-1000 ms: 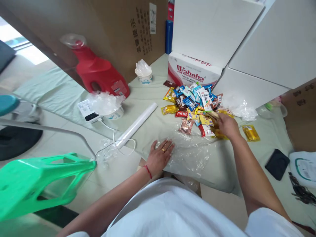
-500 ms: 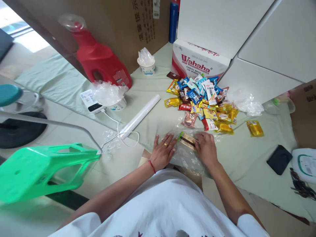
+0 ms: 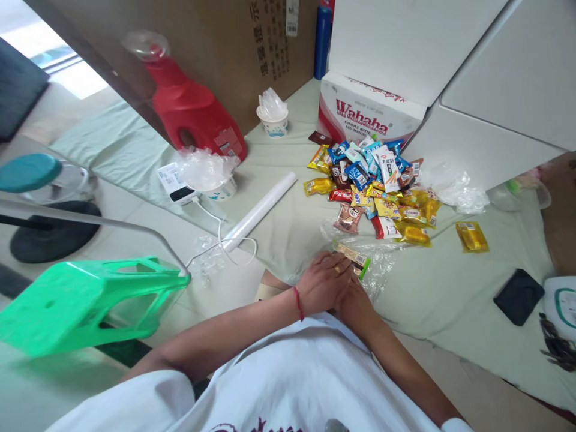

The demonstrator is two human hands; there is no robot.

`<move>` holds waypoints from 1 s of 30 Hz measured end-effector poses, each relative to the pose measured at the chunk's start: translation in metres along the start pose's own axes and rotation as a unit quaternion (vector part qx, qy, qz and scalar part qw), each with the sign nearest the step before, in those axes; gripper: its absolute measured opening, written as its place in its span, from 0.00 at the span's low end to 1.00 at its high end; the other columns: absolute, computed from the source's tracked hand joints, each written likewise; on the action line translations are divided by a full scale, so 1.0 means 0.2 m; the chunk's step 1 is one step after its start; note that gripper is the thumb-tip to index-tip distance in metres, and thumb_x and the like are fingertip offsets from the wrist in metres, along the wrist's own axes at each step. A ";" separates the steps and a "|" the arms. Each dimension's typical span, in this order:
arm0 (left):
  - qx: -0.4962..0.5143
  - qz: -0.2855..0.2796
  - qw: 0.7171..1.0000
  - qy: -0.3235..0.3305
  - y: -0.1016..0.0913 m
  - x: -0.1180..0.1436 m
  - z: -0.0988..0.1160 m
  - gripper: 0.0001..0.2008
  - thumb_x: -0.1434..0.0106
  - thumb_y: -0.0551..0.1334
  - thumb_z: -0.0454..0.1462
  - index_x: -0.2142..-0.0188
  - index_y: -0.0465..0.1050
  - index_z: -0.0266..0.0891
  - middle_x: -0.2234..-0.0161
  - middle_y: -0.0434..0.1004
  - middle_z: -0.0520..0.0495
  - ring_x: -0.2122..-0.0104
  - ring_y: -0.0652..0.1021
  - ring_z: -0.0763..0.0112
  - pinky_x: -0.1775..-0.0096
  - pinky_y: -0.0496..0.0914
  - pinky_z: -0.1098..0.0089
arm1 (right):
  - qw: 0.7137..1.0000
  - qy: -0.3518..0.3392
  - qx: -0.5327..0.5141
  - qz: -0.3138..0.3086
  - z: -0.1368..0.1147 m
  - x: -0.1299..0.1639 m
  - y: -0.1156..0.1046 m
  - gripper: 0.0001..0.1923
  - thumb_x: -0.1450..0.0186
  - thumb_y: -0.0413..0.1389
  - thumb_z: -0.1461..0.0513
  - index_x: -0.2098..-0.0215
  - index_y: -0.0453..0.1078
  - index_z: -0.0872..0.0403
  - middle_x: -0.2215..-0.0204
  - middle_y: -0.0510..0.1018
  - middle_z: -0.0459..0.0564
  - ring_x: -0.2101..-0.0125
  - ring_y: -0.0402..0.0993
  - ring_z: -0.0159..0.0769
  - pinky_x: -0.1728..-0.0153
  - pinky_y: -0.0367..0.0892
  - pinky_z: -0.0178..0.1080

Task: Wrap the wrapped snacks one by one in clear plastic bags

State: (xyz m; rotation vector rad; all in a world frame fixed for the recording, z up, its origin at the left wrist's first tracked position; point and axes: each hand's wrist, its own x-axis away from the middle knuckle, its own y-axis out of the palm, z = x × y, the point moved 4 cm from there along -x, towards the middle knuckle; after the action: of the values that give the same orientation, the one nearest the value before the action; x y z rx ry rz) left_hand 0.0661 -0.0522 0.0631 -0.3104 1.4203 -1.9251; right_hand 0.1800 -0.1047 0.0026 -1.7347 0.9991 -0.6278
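My left hand [image 3: 324, 281] rests knuckles-up on the near edge of a clear plastic film [image 3: 382, 264] spread on the pale green cloth, its fingers curled down into the film. My right hand [image 3: 357, 307] sits pressed against it, partly under it, with its fingers hidden. Just past my left fingertips a tan snack bar with a green end [image 3: 353, 256] lies on the film. A pile of wrapped snacks [image 3: 375, 192] lies further back, and a single yellow packet [image 3: 470, 235] lies off to its right.
A white roll [image 3: 258, 212] lies left of the film. Behind it are a red detergent jug [image 3: 193, 117], a bowl with crumpled plastic [image 3: 209, 174], a paper cup [image 3: 272, 123] and a Wahaha box [image 3: 366, 114]. A green stool [image 3: 85, 300] stands at left, a black pouch [image 3: 517, 296] at right.
My right hand took a snack bar from the pile, brought it back and laid it on the film. Both hands then drew together at the film's near edge.
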 end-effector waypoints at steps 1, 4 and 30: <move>-0.010 -0.011 1.000 -0.012 0.03 -0.03 -0.03 0.20 0.26 0.51 0.39 0.40 0.72 0.42 0.40 0.77 0.42 0.36 0.69 0.57 0.34 0.56 0.49 | 1.000 -0.010 -0.001 -0.010 0.01 0.01 -0.01 0.23 0.31 0.56 0.67 0.38 0.73 0.55 0.39 0.75 0.60 0.34 0.65 0.49 0.30 0.54 0.57; -0.027 -0.024 0.995 -0.089 0.10 -0.07 -0.17 0.22 0.25 0.50 0.41 0.35 0.67 0.41 0.36 0.73 0.38 0.34 0.68 0.53 0.31 0.43 0.37 | 0.999 -0.039 -0.007 -0.024 0.04 0.09 -0.08 0.24 0.31 0.55 0.69 0.38 0.73 0.51 0.37 0.73 0.57 0.33 0.63 0.47 0.31 0.55 0.59; -0.030 -0.106 0.971 -0.212 -0.07 -0.17 -0.54 0.12 0.39 0.61 0.34 0.60 0.83 0.40 0.32 0.65 0.40 0.32 0.61 0.44 0.39 0.63 0.41 | 0.966 0.025 0.020 -0.255 -0.29 -0.24 -0.05 0.29 0.26 0.53 0.55 0.29 0.59 0.52 0.64 0.85 0.57 0.64 0.83 0.47 0.65 0.71 0.41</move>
State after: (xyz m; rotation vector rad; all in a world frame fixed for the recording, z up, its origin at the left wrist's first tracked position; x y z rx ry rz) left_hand 0.0224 0.0513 0.0429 -0.8774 1.1955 -1.8387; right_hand 0.1133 -0.0911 0.0353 -1.9599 0.5596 -1.0135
